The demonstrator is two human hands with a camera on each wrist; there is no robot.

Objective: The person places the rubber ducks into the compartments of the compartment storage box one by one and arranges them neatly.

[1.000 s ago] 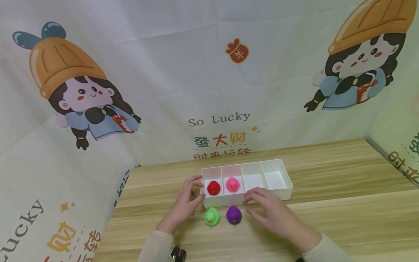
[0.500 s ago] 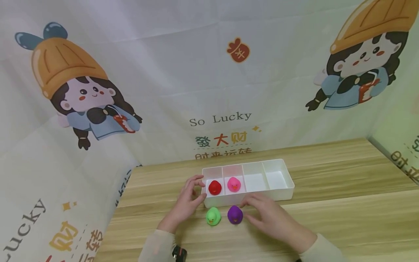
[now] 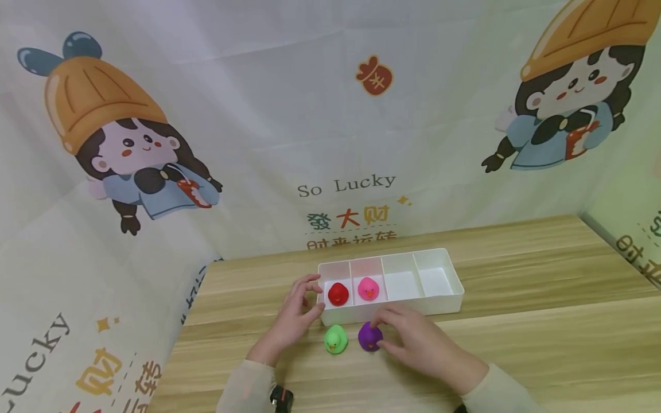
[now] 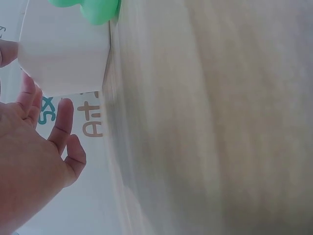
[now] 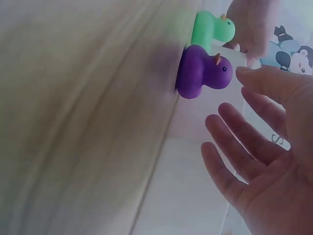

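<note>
A white box point(image 3: 449, 304) with several compartments stands on the table. My left hand point(image 3: 294, 315) holds its left end, thumb at the front corner and fingers bent around the end wall; the left wrist view shows the hand point(image 4: 36, 147) right at the box's corner. Inside the box, a red rubber duck point(image 3: 338, 294) sits in the leftmost compartment and a pink duck point(image 3: 369, 289) beside it. In front stand a green duck point(image 3: 335, 339) and a purple duck point(image 3: 369, 337). My right hand point(image 3: 420, 344) hovers over the purple duck, fingers spread, thumb close to its head in the right wrist view.
Two compartments at the box's right hold no duck. The wood-patterned tabletop point(image 3: 542, 332) extends to both sides. Printed cloth point(image 3: 439, 143) with cartoon figures hangs behind the table and along its sides.
My right hand has moved left from the box's front wall to the purple duck, its fingers now overlapping the duck. The left hand, box and ducks have stayed in place.
</note>
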